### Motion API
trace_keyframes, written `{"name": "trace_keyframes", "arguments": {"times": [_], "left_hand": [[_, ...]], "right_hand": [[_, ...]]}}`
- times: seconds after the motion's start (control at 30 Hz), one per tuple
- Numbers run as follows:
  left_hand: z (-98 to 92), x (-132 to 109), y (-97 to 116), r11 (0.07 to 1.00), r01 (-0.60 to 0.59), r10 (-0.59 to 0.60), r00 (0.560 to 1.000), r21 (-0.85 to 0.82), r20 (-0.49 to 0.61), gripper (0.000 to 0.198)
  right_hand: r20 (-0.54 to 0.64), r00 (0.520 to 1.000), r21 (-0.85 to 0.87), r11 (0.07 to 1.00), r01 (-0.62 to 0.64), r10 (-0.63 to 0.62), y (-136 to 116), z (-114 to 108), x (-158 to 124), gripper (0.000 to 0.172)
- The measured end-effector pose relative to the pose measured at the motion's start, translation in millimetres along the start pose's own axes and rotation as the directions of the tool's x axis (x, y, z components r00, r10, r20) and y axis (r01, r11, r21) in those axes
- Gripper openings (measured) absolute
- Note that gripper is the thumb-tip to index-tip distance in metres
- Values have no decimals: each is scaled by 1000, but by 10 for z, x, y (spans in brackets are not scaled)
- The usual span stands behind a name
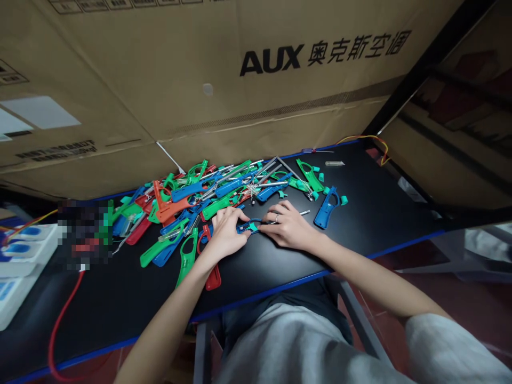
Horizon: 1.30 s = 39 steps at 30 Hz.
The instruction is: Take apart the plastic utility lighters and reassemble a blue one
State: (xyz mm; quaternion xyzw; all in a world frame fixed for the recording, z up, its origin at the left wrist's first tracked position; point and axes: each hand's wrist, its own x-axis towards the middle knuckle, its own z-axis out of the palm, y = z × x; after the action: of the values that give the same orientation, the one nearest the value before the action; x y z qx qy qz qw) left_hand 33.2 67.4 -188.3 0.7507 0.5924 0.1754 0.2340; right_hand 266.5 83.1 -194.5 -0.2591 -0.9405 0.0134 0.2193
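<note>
Between my two hands lies a blue lighter casing half [245, 228], open side up, with a teal piece [252, 227] inside it. My left hand [229, 230] grips the casing's left end, thumb and fingers closed round it. At the casing's other end, my right hand [286, 225] has its fingers pressed together on it. A thin metal tube [305, 213] sticks out past the right hand. Just beyond my hands spreads a heap of green, blue, red and orange casing halves with metal tubes [272, 184]. To the right rests a separate blue casing half [327, 208] beside a teal piece [344, 200].
The black tabletop [372, 197] has a blue edge. A large cardboard box [180, 69] stands along the back. A screwdriver [310, 151] lies near it. At the left are white boxes [30, 256], a red cable [60, 312] and a blurred-out patch.
</note>
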Motion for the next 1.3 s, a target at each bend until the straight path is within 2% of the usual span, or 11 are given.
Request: {"name": "trace_keyframes", "arguments": {"times": [0.13, 0.23, 0.37, 0.47, 0.63, 0.8, 0.9, 0.97, 1.07, 1.2, 1.3], "left_hand": [[-31, -16, 82, 994, 83, -84, 996, 72, 12, 16], [-44, -72, 115, 993, 20, -18, 1000, 116, -17, 15], [-35, -160, 122, 991, -47, 51, 998, 124, -30, 19], [4, -212, 145, 989, -49, 55, 998, 139, -39, 18], [87, -233, 181, 983, -76, 87, 994, 167, -61, 16], [119, -225, 158, 973, -146, 166, 980, 179, -107, 20], [107, -225, 134, 971, -177, 199, 971, 163, -130, 28], [74, -218, 113, 975, -196, 213, 960, 109, -181, 37], [-27, -188, 51, 978, -209, 200, 941, -4, -273, 44], [-231, -137, -105, 973, -190, 120, 898, -128, -422, 43], [-384, -115, -224, 962, -185, 58, 855, -199, -515, 42]], "right_hand": [[-55, 997, -111, 992, -53, 47, -132, -38, -44, 21], [-154, 966, -145, 962, -230, 207, -262, -132, -222, 28], [-278, 811, -183, 800, -571, 515, -338, -242, -686, 38], [-284, 742, -192, 722, -665, 607, -372, -256, -1047, 36], [-327, 732, -74, 756, -651, 598, -551, -215, -1371, 29], [-328, 721, 76, 778, -623, 610, -789, -176, -1367, 19], [-274, 752, 131, 798, -588, 599, -940, -151, -1264, 30], [-218, 805, 154, 834, -530, 552, -994, -166, -1187, 39], [-175, 863, 150, 879, -453, 475, -907, -269, -1121, 47], [-116, 835, 32, 843, -537, 537, -541, -447, -1158, 54], [10, 867, 4, 867, -497, 497, -341, -474, -1203, 46]]}}
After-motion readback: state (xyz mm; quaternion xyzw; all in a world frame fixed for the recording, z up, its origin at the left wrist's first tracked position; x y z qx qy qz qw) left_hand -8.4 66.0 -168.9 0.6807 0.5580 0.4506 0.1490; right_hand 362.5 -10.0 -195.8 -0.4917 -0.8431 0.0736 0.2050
